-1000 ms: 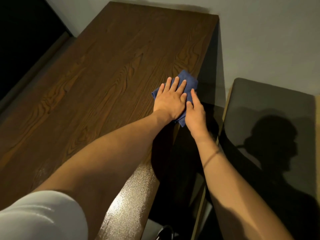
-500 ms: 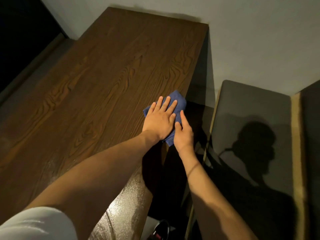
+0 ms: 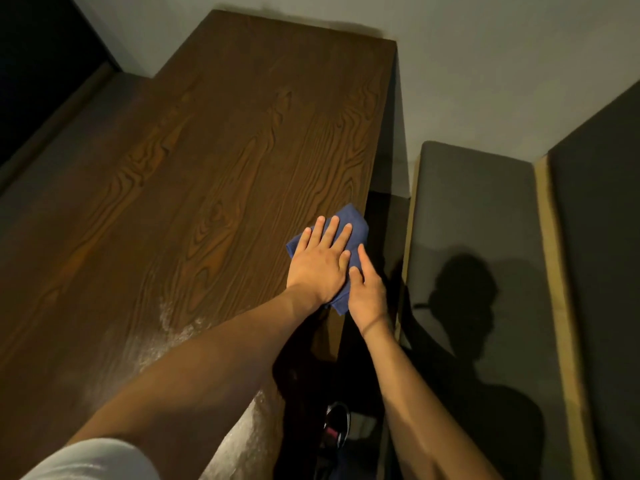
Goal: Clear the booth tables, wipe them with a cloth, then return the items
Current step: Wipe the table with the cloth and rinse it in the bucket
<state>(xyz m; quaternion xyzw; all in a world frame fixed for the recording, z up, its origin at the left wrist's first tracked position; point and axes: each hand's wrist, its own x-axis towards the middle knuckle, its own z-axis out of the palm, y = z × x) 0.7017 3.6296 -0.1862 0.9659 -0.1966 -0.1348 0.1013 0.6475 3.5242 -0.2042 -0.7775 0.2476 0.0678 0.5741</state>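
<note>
A folded blue cloth (image 3: pixel 349 223) lies flat on the dark brown wood-grain table (image 3: pixel 214 174), close to the table's right edge and roughly midway along its length. The left hand (image 3: pixel 320 263) lies palm down on top of the cloth with its fingers straight and slightly spread, pressing it onto the wood; only the cloth's far corner, its left corner and a small near corner show around the hand. The right hand (image 3: pixel 367 292) sits just beside the left, at the table's edge, with its thumb and forefinger stretched out along the cloth's right side and touching it; whether its other fingers curl under the edge cannot be told. A thin band circles the right wrist. A white short sleeve (image 3: pixel 93 459) covers the upper left arm at the bottom of the view. Pale smears glint on the table's near part. To the right of the table runs a grey padded bench seat (image 3: pixel 478 209), carrying the person's shadow, with a dark grey backrest (image 3: pixel 602 202) beyond a pale wooden strip.
</note>
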